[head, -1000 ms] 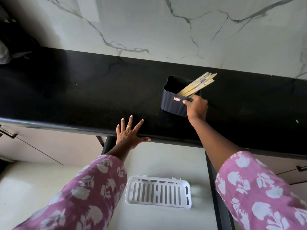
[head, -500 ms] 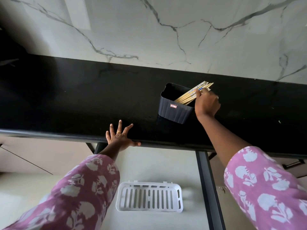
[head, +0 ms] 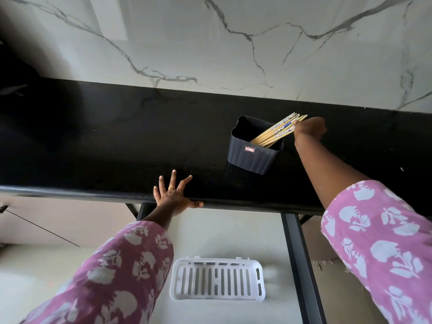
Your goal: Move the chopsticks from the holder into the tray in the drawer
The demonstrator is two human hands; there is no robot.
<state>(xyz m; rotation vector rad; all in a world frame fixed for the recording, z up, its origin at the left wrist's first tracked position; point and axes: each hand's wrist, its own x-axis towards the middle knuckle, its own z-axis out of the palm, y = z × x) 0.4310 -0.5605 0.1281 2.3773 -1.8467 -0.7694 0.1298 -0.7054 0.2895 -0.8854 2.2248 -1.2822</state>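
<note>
Gripping chopsticks point(head: 275, 132), right hand point(head: 309, 128); holder point(head: 253, 157) label point(head: 249, 149) unreadable.

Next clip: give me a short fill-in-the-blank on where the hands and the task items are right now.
1. The chopsticks lean inside the dark ___ on the black countertop.
2. The ___ hand touches the chopsticks' upper ends.
3. The left hand lies spread on the countertop's ___ edge.
4. The white slotted tray in the drawer holds ___ chopsticks.

Missing words: holder; right; front; no

Right hand point(head: 309, 128) grips chopsticks point(head: 275, 132) (in holder point(head: 253, 157)) — tray point(head: 217, 279) empty.
</note>
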